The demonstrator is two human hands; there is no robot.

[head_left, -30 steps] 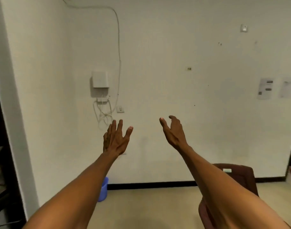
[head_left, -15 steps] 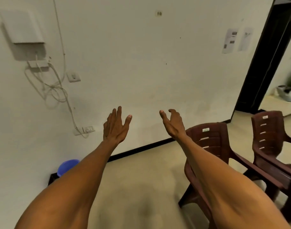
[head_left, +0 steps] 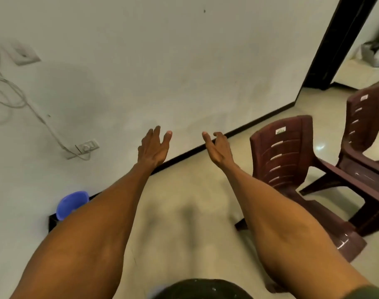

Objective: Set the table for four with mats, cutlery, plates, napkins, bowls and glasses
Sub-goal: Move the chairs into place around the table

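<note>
reaching forward, left hand [head_left: 153, 147] and right hand [head_left: 217, 147] are spread, holding nothing; right of them, a maroon chair [head_left: 292, 160] bears an unreadable white label [head_left: 280, 131].

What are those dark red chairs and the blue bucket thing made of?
The nearer chair and the chair behind it look like moulded plastic: one smooth piece, slotted backs, glossy highlights on the seat. The blue bucket by the wall looks like plastic too, with a smooth, even colour, though an arm hides most of it.
</note>
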